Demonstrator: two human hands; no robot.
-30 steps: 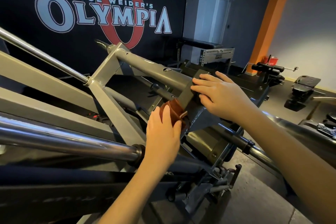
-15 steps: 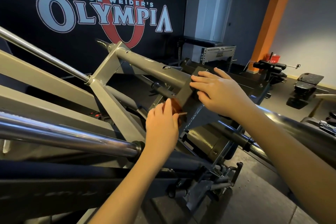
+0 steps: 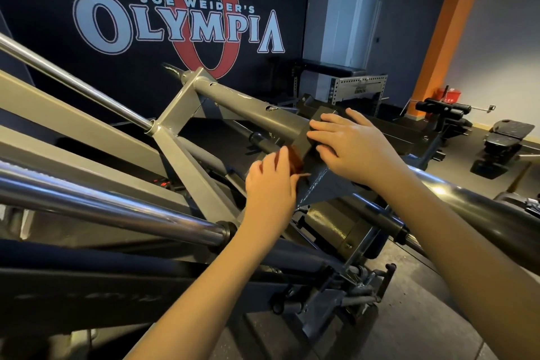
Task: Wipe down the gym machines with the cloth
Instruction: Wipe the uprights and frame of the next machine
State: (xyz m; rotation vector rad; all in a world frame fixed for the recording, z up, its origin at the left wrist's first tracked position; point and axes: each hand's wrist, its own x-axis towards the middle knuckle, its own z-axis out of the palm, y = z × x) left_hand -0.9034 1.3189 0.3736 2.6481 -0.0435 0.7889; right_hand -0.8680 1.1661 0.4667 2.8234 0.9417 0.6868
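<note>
The left hand sits at the middle of the view, seen from its back, its fingers curled over a brown cloth and holding it against the gym machine. Only a blurred bit of the cloth shows, peeking out at 1 o'clock of the knuckles. It touches the edge of a slanted grey plate, where the machine's thick grey tube ends. The right hand lies at 2 o'clock of the left, just beside it. It rests palm down on the top of that plate, fingers straight and slightly apart, tips pointing to 9 o'clock. A chrome bar runs in from 9 o'clock and ends near the left wrist. On the dark wall at 11 o'clock is a painted Olympia logo. An orange pillar stands at 1 o'clock with a red bucket at its foot, and black padded benches sit at 3 o'clock
</note>
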